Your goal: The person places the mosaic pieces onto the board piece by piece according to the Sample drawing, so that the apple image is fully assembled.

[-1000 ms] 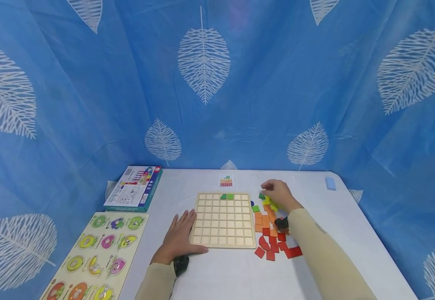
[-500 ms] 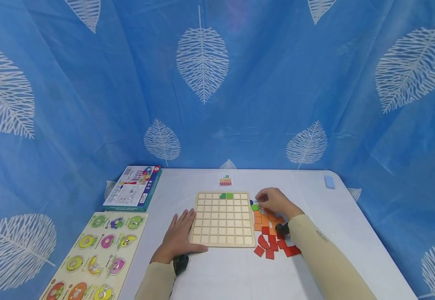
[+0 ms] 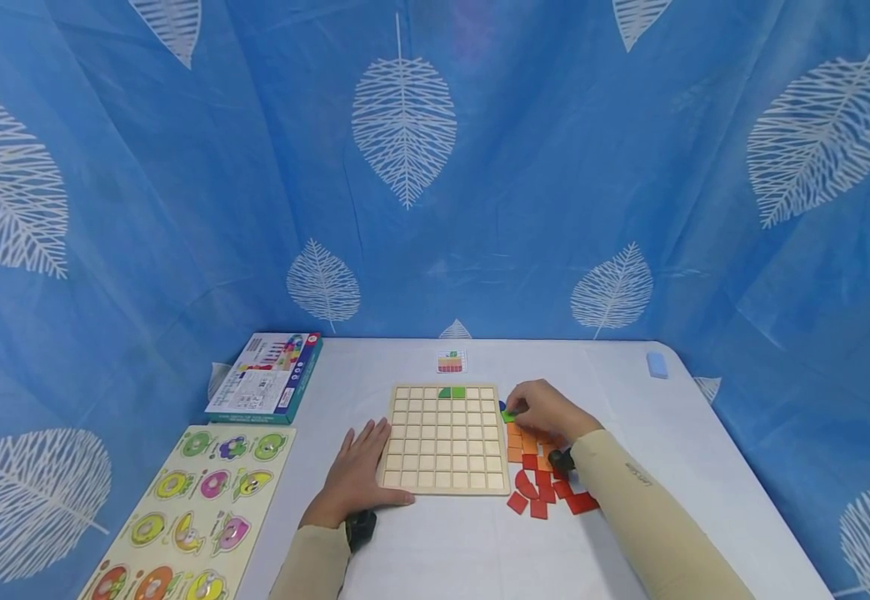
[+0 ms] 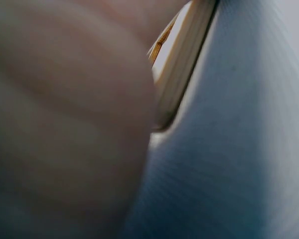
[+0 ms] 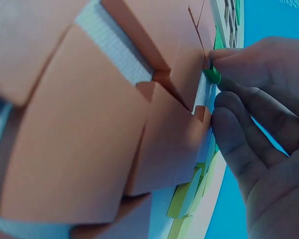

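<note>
Holding two green pieces (image 3: 458, 392) in its top row, the wooden board (image 3: 407, 457) is lying otherwise bare on the table (image 3: 465, 546). Beside it, the right hand (image 3: 552, 409) is pinching a green tile (image 3: 508, 417); orange pieces (image 3: 515, 442) and red pieces (image 3: 539, 508) are waiting loose. The left hand (image 3: 356, 477) is touching the board, fingers straight.

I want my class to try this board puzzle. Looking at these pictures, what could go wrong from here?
1. The right hand has its fingertips at a green piece, with a blue piece close by; it might nudge that too.
2. The right wrist's black camera is over the orange pieces, so it could scatter them.
3. The left hand lies along the board; a push could slide it into the pieces.
</note>
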`<action>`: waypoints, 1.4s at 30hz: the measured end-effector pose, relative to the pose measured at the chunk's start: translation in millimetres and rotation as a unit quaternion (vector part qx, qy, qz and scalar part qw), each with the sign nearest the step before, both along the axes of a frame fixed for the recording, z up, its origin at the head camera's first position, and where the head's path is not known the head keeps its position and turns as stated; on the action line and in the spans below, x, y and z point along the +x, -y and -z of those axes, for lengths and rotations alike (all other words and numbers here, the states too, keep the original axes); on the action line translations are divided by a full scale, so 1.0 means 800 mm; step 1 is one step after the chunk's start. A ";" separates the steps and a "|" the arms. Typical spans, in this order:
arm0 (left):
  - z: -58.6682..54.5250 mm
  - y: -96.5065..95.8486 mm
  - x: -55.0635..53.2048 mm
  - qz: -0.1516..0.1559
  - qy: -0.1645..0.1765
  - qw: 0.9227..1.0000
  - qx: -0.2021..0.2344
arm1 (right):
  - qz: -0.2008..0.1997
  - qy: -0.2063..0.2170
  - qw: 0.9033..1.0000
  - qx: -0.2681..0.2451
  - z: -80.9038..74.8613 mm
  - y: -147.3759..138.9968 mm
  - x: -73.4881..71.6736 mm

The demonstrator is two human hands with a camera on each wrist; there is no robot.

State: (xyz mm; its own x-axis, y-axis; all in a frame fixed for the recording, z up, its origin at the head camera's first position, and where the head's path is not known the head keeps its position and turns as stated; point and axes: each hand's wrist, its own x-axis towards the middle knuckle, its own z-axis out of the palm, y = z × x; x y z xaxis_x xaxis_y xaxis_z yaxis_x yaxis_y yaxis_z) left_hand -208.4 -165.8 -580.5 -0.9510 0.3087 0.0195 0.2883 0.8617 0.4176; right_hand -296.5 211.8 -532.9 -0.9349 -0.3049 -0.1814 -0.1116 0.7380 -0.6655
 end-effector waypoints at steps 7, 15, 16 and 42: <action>-0.001 0.000 0.001 0.002 0.006 1.000 0.003 | -0.005 -0.004 1.000 0.008 0.000 0.001 0.003; -0.001 0.002 -0.001 0.002 -0.001 1.000 -0.002 | -0.019 -0.016 0.999 0.025 0.001 0.001 0.000; -0.001 0.002 -0.001 0.002 -0.001 1.000 -0.001 | -0.023 -0.020 0.999 0.028 0.001 0.001 -0.001; -0.001 0.001 0.001 0.006 0.005 1.000 0.002 | -0.030 -0.053 0.996 0.063 0.010 0.006 -0.006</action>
State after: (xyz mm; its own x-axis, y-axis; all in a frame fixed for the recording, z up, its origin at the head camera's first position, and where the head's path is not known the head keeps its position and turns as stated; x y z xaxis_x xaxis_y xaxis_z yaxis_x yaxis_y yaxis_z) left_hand -207.7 -166.4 -579.9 -0.9473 0.3202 0.0113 0.2945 0.8564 0.4241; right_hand -301.1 207.3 -541.1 -0.9320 -0.3412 -0.1224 -0.2223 0.8048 -0.5504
